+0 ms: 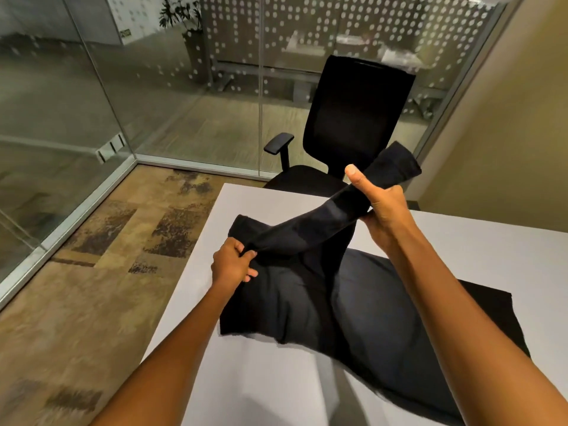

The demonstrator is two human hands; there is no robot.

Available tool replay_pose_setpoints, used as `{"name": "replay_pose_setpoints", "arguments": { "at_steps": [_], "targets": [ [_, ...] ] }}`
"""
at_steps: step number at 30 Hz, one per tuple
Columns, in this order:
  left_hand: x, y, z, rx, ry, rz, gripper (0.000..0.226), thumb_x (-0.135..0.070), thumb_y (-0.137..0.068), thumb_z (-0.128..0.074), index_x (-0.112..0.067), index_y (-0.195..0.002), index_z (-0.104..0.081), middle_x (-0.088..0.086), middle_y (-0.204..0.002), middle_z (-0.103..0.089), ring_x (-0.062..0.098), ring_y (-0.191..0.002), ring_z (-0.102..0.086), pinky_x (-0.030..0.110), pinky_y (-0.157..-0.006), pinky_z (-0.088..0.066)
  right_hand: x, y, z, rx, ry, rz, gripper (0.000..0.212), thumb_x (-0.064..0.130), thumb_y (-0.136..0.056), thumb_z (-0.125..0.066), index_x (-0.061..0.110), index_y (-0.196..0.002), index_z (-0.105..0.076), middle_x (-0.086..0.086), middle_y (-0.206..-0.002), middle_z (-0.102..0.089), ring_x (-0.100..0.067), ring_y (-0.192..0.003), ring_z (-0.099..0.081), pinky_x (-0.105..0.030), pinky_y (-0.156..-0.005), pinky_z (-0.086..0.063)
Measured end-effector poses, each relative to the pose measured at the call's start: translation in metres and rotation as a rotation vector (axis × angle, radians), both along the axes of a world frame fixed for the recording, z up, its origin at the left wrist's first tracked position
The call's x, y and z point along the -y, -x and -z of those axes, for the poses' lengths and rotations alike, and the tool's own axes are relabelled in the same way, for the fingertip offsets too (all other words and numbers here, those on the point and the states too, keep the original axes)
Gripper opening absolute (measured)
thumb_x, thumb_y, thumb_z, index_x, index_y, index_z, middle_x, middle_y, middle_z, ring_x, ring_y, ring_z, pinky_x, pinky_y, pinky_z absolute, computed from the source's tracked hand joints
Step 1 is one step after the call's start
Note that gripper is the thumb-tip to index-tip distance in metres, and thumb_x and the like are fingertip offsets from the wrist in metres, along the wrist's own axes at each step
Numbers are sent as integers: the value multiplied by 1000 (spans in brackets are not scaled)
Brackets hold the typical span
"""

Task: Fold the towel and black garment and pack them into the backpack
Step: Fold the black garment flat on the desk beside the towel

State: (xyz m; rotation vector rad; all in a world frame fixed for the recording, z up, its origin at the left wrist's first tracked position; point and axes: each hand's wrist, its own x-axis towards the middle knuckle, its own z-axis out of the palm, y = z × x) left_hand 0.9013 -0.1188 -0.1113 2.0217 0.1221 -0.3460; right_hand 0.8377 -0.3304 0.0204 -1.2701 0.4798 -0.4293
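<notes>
A black garment (353, 305) lies spread across the white table (270, 382). My left hand (233, 261) grips its left edge low, near the tabletop. Higher up and to the right, my right hand (381, 201) holds a sleeve-like strip lifted off the table, so the cloth stretches in a taut band between both hands. The strip's free end sticks out past my right hand toward the chair. No towel or backpack is in view.
A black office chair (356, 118) stands at the table's far edge. Glass walls (123, 87) enclose the room at the left and back. Patterned carpet (92, 272) covers the floor left of the table. A beige wall (507, 133) rises at the right.
</notes>
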Motion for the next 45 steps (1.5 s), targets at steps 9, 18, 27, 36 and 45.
{"name": "replay_pose_setpoints", "arguments": {
  "at_steps": [9,18,27,36,45],
  "targets": [
    [34,-41,60,184,-13,-134,18,-21,-86,-66,-12,-101,-62,1,-101,-53,15,-79,-57,23,-80,-45,-12,-64,88,181,-417,381,72,24,-70,-81,21,-129,-40,-4,-121,-60,-17,-107,-61,-34,-97,-49],
    [15,-6,84,210,-350,65,29,-33,-93,-54,-9,-105,-64,13,-109,-62,27,-99,-58,33,-88,-45,-80,50,226,-251,90,-63,69,75,-55,-67,23,-100,-67,3,-124,-58,-1,-114,-54,-13,-93,-42],
    [6,21,102,316,-679,163,41,-41,-96,-41,-7,-115,-53,13,-109,-62,27,-94,-61,32,-76,-47,-3,18,207,-555,-225,4,65,60,-79,-59,-2,-96,-64,-22,-88,-70,-31,-77,-71,-36,-55,-58],
    [-9,-24,94,349,-766,112,29,-33,-94,-51,-8,-108,-51,14,-104,-61,33,-90,-62,37,-74,-46,44,24,218,-593,-195,150,63,49,-85,-60,-13,-96,-64,-27,-80,-70,-34,-69,-71,-34,-59,-60],
    [81,-51,85,-231,-29,-52,57,-52,-92,-47,-1,-77,-68,12,-66,-66,24,-59,-63,38,-68,-57,21,-37,197,-625,-229,-27,47,51,-79,-69,4,-81,-58,-16,-72,-69,-21,-51,-57,-28,-50,-50]
  ]
}}
